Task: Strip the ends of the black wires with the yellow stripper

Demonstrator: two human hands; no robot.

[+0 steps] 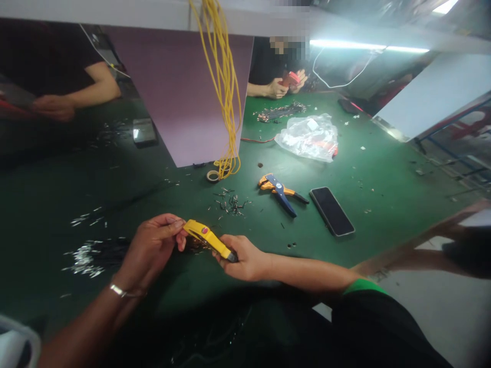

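My right hand (243,258) is wrapped round the handles of a yellow wire stripper (207,236), whose head points left. At that head, the thumb and fingers of my left hand (153,243) are pinched together. Whatever they hold is too small or hidden to make out. Beside my left wrist lies a bundle of dark wires (90,258) with shiny ends. Copper-coloured strands (197,245) show beneath the yellow tool, partly covered by it. Short dark scraps (232,204) are scattered just beyond the tool.
Orange-and-blue wire strippers (280,191) and a phone (332,210) lie right of centre on the green table (383,179). Yellow wires (226,92) hang by a tape roll (213,176) and a pale panel (184,97). Behind are a plastic bag (309,137) and co-workers' hands (278,88).
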